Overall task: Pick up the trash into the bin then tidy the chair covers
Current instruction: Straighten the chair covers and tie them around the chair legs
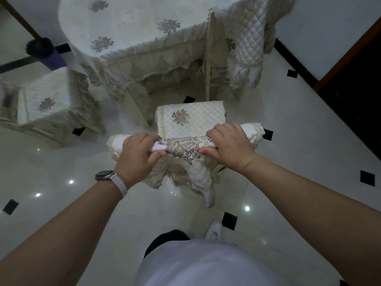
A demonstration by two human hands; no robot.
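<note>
Head view, single observation. At centre frame, the cream quilted chair cover with lace trim and gold floral embroidery [183, 145] lies rolled and bunched over the top rail of the nearest chair. Its skirt and a white padded tie hang below, towards lower centre.

The left hand [137, 150], left of centre, has its fingers curled over the rail and its thumb tucked beneath, gripping the cover. The right hand [231, 144], right of centre, grips likewise, with fingers wrapped over and thumb under. Neither hand is free, and the embroidered motif sits between them. Just above, the matching quilted seat pad [191, 118] lies flat on the seat.

In the upper frame stands a table under a white embroidered cloth [127, 27]. A second covered chair [49, 100] is at the left edge, and a third [251, 38] is at upper right with its cover hanging loose. A dark blurred object at upper left cannot be identified. No trash shows on the glossy white floor tiles [61, 162].

Assessment: the step in hand is straightening this back cover. To do it well:
- draw both ends down together with equal pull;
- keep the motif centred;
- unroll the bunched fabric until the lace hem hangs level;
- secure the dangling tie.

An uneven pull would likely skew the cover
</note>
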